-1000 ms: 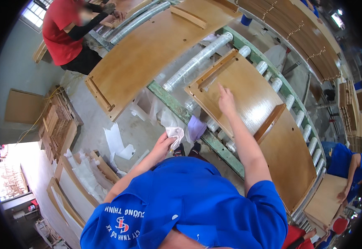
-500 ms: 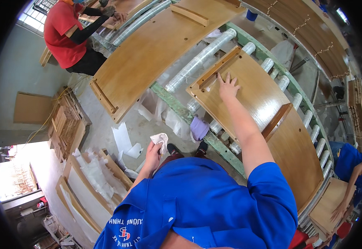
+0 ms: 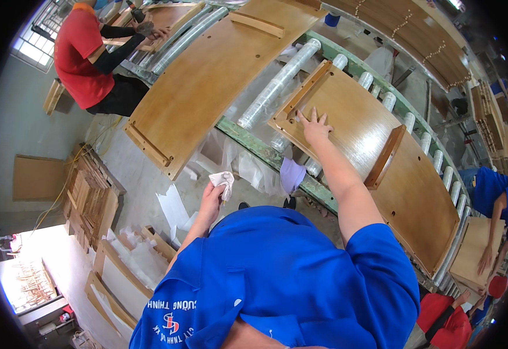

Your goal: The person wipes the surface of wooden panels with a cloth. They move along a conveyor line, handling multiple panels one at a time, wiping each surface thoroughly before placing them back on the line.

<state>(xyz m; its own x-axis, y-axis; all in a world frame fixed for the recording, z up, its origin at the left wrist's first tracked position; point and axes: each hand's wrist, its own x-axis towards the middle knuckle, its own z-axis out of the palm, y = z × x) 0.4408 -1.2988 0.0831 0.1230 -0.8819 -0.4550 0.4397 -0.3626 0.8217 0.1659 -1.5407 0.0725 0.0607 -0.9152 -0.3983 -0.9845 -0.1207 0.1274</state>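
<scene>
Panel (image 3: 347, 125) of brown wood lies on the roller conveyor (image 3: 382, 96), and our right hand (image 3: 315, 128) presses flat on it, fingers spread apart. Our left hand (image 3: 212, 198) hangs off the line, fingers clamped on a white rag (image 3: 223, 179). We judge an uneven push could skew the panel against its neighbour (image 3: 417, 203).

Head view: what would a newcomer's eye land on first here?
The right hand lies spread flat on a glossy wooden panel on the roller conveyor, centre frame. Lower left of it, the left hand clutches a white cloth. At upper left, a person in a red shirt works at another panel.
</scene>
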